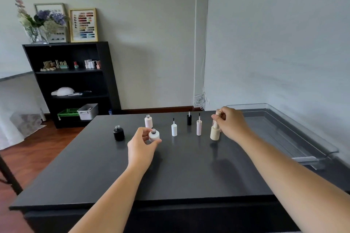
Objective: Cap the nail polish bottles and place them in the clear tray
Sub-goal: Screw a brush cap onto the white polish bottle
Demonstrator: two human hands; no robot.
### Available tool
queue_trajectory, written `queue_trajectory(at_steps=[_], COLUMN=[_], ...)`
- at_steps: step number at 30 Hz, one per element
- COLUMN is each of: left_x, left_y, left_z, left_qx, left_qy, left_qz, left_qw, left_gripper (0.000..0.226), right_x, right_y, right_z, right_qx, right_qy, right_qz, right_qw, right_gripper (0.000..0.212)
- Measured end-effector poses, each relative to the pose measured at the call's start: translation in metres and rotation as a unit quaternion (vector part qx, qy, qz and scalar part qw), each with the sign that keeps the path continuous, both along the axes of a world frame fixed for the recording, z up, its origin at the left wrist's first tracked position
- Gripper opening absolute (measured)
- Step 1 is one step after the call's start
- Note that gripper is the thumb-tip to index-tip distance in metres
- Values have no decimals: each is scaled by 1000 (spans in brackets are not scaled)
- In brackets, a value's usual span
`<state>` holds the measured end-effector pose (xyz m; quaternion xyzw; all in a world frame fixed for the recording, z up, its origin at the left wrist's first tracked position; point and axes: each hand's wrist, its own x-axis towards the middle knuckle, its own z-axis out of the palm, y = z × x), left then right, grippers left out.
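Note:
My left hand (143, 144) is closed around a white uncapped nail polish bottle (153, 136) standing on the black table (170, 174). My right hand (232, 124) pinches a beige cap (217, 116), holding it tilted just above the mouth of a beige bottle (215, 134). A black uncapped bottle (119, 133) and a pink uncapped bottle (148, 122) stand to the left. Three caps stand brush-up between my hands: white (174, 130), black (189, 120) and pink (198, 128). The clear tray (310, 159) lies at the table's right side with nothing visible in it.
A grey wall runs close behind and to the right of the tray. A black shelf unit (106, 73) with polish bottles, a nail lamp and bins stands at the back left, beyond wooden floor. The table's near edge crosses the bottom of the view.

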<state>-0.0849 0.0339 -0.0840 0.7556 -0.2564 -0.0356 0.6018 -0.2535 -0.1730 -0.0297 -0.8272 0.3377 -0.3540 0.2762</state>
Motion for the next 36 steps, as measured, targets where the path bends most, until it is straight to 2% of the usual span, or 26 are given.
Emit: queue_trajectory(at_steps=[11,14,17,21,25,28,33,36], left_x=[-4,-4,-3,-2,0,2,6,7], left_y=[-5,-5,-5,-3,-4,-4,-5,-6], left_z=[-5,-6,-6,-7,-9,-10,-12,-12], left_qx=[-13,-13,-24,-42,-42,-35,-32,-24], left_qy=[-19,-20,-11,14,19,20,24,17], left_qz=[-3,-6,6,22,24,26,22,20], left_qw=[1000,1000,1000,999,999,999,999,999], left_gripper=[35,34,32,33,35,33,34,34], right_x=[2,0,9,38,67,85,107,114], right_y=[-7,4,25,49,60,58,53,54], right_z=[-17,-14,-9,-20,-36,-45,-55,-53], right_qx=[-43,-106,-170,-136,-33,32,42,43], right_qy=[6,-22,-61,-34,8,19,32,43], right_qz=[-61,-84,-42,13,50,63,34,34], right_qw=[997,991,983,990,998,997,998,998], right_gripper=[17,25,23,16,34,40,41,31])
